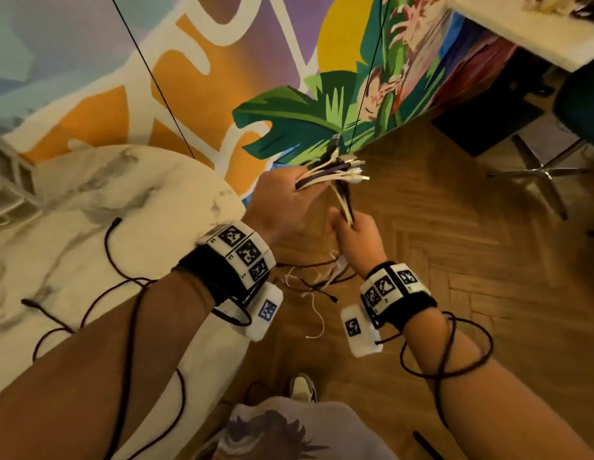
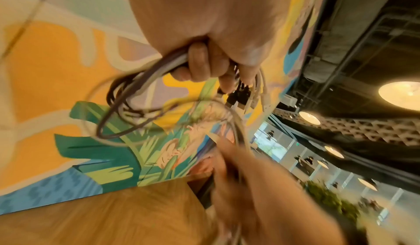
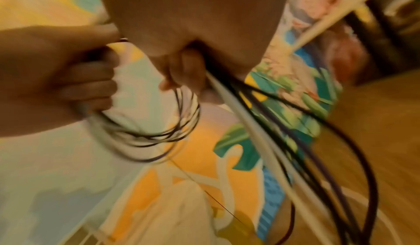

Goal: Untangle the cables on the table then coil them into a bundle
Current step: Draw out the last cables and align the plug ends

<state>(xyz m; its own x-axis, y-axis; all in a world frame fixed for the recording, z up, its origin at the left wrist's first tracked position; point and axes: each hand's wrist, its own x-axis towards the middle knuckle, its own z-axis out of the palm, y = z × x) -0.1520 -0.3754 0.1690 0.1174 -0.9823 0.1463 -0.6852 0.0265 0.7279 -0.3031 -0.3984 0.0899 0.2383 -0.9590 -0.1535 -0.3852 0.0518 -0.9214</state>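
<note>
A bunch of white, purple and black cables (image 1: pixel 335 172) is held in the air beyond the table edge. My left hand (image 1: pixel 282 200) grips the bunch, with several plug ends (image 2: pixel 245 98) sticking out past the fingers and coiled loops (image 2: pixel 127 108) hanging from the fist. My right hand (image 1: pixel 355 227) grips the trailing strands (image 3: pixel 261 132) just below. Loops (image 3: pixel 159 134) run between both fists in the right wrist view. Loose cable tails (image 1: pixel 315 280) dangle under my wrists above the floor.
A white marble table (image 1: pixel 90 210) sits at the left with thin dark sensor wires (image 1: pixel 113 247) on it. A colourful mural wall (image 1: pixel 222 78) is ahead. Wood parquet floor (image 1: pixel 454 260) lies below. A chair base (image 1: pixel 544 171) stands at the right, and my shoe (image 1: pixel 303 388) shows below.
</note>
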